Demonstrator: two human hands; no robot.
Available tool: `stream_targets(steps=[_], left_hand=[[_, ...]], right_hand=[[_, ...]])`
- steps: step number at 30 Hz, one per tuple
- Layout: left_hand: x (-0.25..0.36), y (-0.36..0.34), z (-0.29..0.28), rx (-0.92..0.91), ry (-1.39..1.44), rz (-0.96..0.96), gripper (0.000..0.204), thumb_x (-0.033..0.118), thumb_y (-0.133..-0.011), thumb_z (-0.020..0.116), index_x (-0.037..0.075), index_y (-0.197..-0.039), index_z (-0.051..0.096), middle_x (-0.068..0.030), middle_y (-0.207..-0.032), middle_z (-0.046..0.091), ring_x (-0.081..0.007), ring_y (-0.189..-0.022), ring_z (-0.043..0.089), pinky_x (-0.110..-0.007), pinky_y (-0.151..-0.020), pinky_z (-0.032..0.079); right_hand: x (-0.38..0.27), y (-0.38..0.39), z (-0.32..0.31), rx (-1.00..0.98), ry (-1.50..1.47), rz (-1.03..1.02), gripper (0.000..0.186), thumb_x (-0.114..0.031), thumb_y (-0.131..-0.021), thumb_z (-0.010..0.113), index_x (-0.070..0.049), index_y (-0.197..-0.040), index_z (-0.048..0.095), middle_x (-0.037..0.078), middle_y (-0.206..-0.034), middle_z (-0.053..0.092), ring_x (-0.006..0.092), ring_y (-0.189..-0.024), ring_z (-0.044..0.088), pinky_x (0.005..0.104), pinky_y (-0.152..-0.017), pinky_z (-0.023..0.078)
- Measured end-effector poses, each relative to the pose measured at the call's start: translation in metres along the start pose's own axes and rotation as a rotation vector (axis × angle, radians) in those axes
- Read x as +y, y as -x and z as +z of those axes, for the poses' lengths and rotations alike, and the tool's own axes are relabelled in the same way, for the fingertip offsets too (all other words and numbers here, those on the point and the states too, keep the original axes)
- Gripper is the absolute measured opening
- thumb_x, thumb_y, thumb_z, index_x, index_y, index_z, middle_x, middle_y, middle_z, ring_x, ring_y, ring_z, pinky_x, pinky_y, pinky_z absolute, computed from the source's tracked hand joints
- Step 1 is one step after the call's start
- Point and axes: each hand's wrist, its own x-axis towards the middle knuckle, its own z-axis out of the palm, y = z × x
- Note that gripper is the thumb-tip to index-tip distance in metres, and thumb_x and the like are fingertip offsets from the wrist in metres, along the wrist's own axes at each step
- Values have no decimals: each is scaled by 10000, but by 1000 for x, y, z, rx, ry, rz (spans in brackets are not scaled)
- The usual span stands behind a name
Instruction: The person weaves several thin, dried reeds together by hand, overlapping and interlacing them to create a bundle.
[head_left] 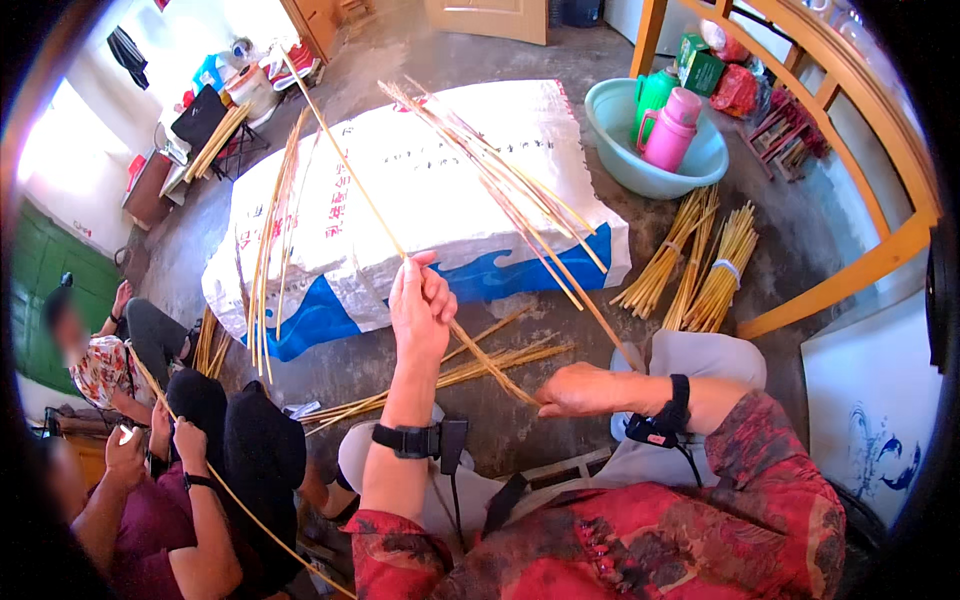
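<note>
A long straw-coloured stalk (345, 160) slants from the far left, over a white woven sack (360, 225), down toward my lap. My left hand (420, 300) is closed around its middle, fingers pressed together. Lower down, my right hand (578, 390) grips the thicker end, its fingertips partly hidden. Whether that end is one stalk or more I cannot tell. Loose stalks (262, 255) lie at the sack's left, and thin stalks (500, 175) spread over its right half. Below the sack's near edge, more stalks (450, 377) lie beneath my hands.
On the right stand a pale blue basin (612, 140) holding pink (668, 135) and green flasks, several tied stalk bundles (728, 265) and a wooden frame (850, 290). At left, a person in a maroon shirt (135, 530) handles another long stalk; someone in a flowered shirt (105, 365) sits beyond.
</note>
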Motion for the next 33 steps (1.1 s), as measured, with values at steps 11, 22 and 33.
stream_targets(steps=[11, 22, 33], left_hand=[[32, 4, -15, 56, -561, 312, 231, 257, -901, 438, 56, -904, 551, 40, -572, 350, -41, -425, 307, -202, -371, 280], [15, 13, -21, -286, -1626, 888, 103, 80, -702, 614, 92, -800, 589, -60, -664, 463, -234, -680, 487, -338, -659, 369], [33, 0, -28, -276, -1794, 1035, 134, 52, -691, 569, 109, -811, 590, -31, -692, 485, -214, -794, 512, -470, -930, 286]], right_hand=[[19, -5, -18, 240, 229, -28, 176, -234, -782, 520, -67, -827, 556, 134, -742, 552, 319, -700, 560, 405, -595, 450], [2, 34, -111, 1238, 575, -167, 217, -79, -696, 607, -53, -904, 551, 86, -874, 540, 252, -832, 523, 349, -727, 407], [30, 74, -120, 1219, 795, 53, 247, -155, -704, 627, -70, -915, 531, 107, -853, 546, 293, -802, 534, 350, -705, 422]])
